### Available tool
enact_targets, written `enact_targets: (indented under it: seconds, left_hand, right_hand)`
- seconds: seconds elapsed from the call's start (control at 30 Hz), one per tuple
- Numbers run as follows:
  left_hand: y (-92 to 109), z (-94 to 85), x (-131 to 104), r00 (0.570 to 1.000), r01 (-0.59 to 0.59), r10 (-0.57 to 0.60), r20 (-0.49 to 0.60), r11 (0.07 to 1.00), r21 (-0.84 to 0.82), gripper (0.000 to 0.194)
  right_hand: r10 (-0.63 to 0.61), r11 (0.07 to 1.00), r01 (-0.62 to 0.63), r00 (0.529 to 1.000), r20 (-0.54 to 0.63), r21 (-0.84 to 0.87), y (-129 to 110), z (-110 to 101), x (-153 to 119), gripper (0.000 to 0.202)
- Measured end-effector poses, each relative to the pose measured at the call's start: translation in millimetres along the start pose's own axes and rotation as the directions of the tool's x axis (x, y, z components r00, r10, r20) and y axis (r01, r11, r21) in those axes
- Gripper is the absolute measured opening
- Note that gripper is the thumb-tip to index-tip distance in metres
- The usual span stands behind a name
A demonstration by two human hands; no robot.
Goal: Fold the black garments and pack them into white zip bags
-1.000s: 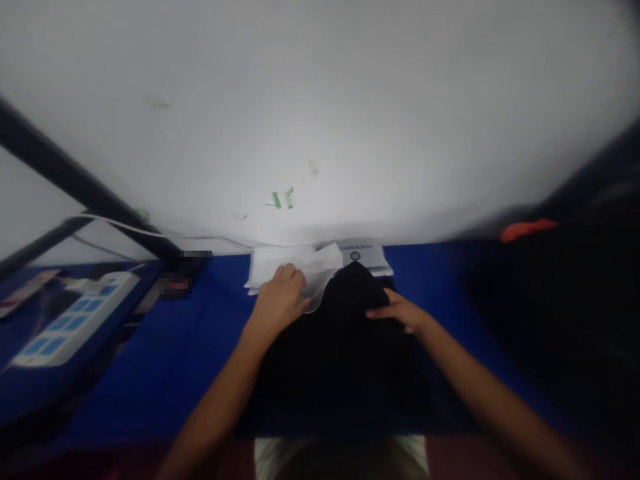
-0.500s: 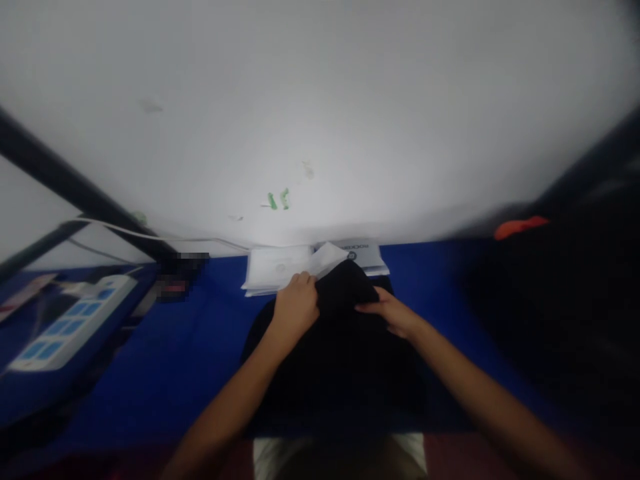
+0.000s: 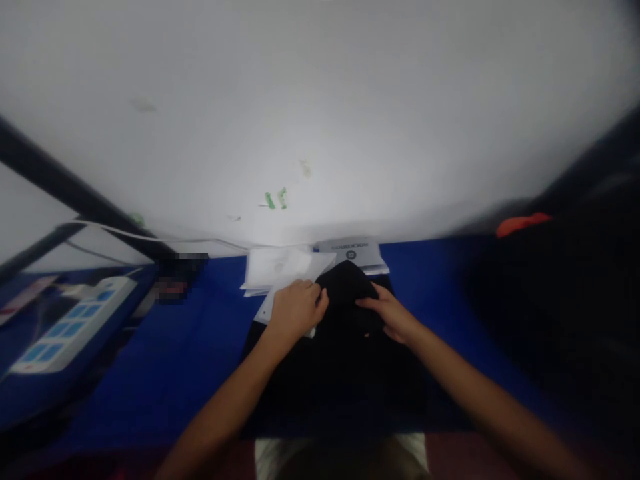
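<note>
My left hand [image 3: 297, 308] is closed, fingers curled, on a whitish clear plastic bag [image 3: 324, 264]. Parts of the bag show above, left of and just below that hand. The thumb side lies against a folded piece of black cloth [image 3: 346, 287]. My right hand [image 3: 393, 313] pinches the right side of this cloth between thumb and fingers. Underneath, a larger black mass of fabric [image 3: 340, 380] spreads across the table; its details are lost in the dark.
Flat white plastic packets [image 3: 277, 263] and a grey printed packet [image 3: 357, 252] lie against the wall on the blue table [image 3: 185, 353]. A power strip [image 3: 75, 327] sits at left, with a white cable [image 3: 150, 237] behind. A dark bulk with an orange piece [image 3: 523, 225] stands at right.
The plastic bag has swung left and down, under my left hand, uncovering more of the grey packet. My left hand has lowered slightly; my right hand stays on the cloth.
</note>
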State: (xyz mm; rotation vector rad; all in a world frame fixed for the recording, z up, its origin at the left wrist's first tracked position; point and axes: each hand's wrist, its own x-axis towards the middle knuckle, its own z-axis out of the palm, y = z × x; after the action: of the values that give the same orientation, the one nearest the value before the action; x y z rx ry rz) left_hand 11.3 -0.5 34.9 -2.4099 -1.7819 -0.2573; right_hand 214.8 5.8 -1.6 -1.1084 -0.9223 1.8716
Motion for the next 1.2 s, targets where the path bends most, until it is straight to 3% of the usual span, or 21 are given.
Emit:
enact_targets:
  seconds: [0.1, 0.23, 0.43, 0.57, 0.67, 0.77, 0.87, 0.93, 1.1, 1.2]
  left_hand:
    - [3, 3.4, -1, 0.984, -0.172, 0.167, -0.063, 0.982, -0.081, 0.034]
    - [11, 7.8, -3, 0.928, -0.357, 0.333, -0.165, 0.922, -0.150, 0.032]
    - [15, 22.2, -8, 0.859, -0.498, 0.443, -0.256, 0.838, -0.222, 0.032]
    - [11, 27.6, -16, 0.846, -0.517, 0.445, -0.294, 0.817, -0.255, 0.034]
    - [8, 26.3, -23, 0.844, -0.536, 0.502, -0.187, 0.794, -0.286, 0.028]
    - [5, 23.3, -30, 0.830, -0.526, 0.556, 0.045, 0.807, -0.267, 0.019]
    - [3, 19.7, -36, 0.815, -0.459, 0.508, 0.278, 0.860, -0.225, 0.024]
    - [2, 16.9, -39, 0.801, -0.420, 0.477, 0.362, 0.878, -0.227, 0.029]
    - [2, 12.1, -41, 0.789, -0.410, 0.482, 0.381, 0.875, -0.259, 0.029]
    - [1, 10.7, -41, 0.797, -0.414, 0.496, 0.345, 0.864, -0.286, 0.026]
  right_hand:
    - [0.020, 0.998, -0.023, 0.998, 0.061, 0.057, 1, -1, -2, 0.042]
    - [0.116, 0.989, -0.122, 0.991, 0.070, 0.083, 7, -4, -1, 0.033]
    - [0.129, 0.990, -0.132, 0.989, 0.065, 0.048, 21, -2, 5, 0.029]
    - [0.090, 0.988, -0.083, 0.995, -0.049, 0.134, 20, 2, 7, 0.029]
    - [0.037, 0.986, -0.027, 0.997, -0.062, 0.166, 17, 3, 9, 0.026]
    - [0.082, 0.992, -0.076, 0.995, -0.059, 0.097, 16, 1, 9, 0.025]
    - [0.115, 0.993, -0.116, 0.993, -0.008, -0.009, 13, 0, 6, 0.032]
    - [0.086, 0.995, -0.081, 0.993, 0.075, -0.060, 10, 0, 3, 0.036]
    - [0.014, 0.994, 0.009, 0.978, 0.210, -0.109, 4, -2, -2, 0.062]
    - [0.014, 0.996, 0.006, 0.977, 0.211, -0.094, 6, -4, -1, 0.069]
